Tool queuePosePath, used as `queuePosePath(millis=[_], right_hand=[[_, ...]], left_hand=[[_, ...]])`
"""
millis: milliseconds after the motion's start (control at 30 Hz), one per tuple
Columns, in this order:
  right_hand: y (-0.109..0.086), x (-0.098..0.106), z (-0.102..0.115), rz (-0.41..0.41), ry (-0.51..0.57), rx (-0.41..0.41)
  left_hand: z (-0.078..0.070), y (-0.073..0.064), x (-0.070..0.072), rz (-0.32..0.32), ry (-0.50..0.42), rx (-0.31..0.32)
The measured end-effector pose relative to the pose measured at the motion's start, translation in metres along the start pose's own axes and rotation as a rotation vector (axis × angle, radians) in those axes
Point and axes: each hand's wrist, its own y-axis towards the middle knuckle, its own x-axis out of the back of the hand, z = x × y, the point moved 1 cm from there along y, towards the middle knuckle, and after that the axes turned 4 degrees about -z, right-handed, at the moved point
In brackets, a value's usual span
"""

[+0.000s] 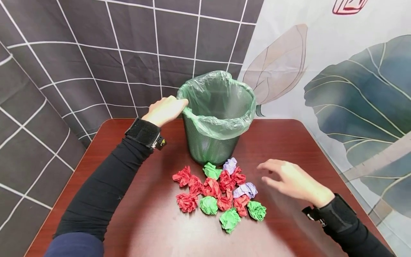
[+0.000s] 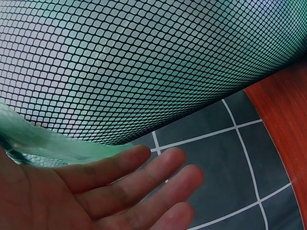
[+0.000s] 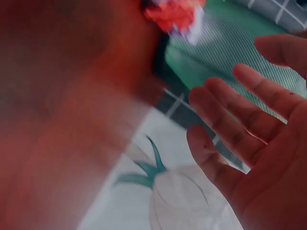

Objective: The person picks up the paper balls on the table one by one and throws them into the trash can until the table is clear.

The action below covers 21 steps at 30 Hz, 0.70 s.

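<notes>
A black mesh wastebasket (image 1: 205,148) with a translucent green liner (image 1: 221,127) folded over its rim stands upright on the table. My left hand (image 1: 165,110) holds its rim at the left. In the left wrist view, the fingers (image 2: 144,184) extend loosely outside the mesh, and the thumb is hidden. Crumpled paper balls lie in front of the basket: several red ones (image 1: 187,202), several green ones (image 1: 230,220) and purple ones (image 1: 245,190). To the right of this pile hovers my right hand (image 1: 293,178), fingers spread and loosely bent, holding nothing.
The reddish-brown wooden table (image 1: 154,228) has rounded far corners. Behind it hangs a dark cloth with white grid lines (image 1: 135,64), and to the right a white cloth with printed leaves (image 1: 356,96).
</notes>
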Motion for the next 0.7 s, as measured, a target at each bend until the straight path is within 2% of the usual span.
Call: queuePosePath(millis=[167, 333, 533, 700], right_hand=[[-0.003, -0.024, 0.010, 0.081, 0.037, 0.038], [-0.003, -0.041, 0.015, 0.113, 0.035, 0.092], [-0.003, -0.054, 0.018, 0.153, 0.063, 0.103], [-0.002, -0.060, 0.018, 0.166, 0.099, 0.093]], left_hand=[[0.000, -0.001, 0.000, 0.007, -0.006, 0.007], [0.000, 0.000, -0.001, -0.001, -0.006, -0.006], [0.000, -0.003, -0.001, -0.014, 0.011, -0.047], [-0.002, -0.004, -0.002, -0.016, 0.021, -0.053]])
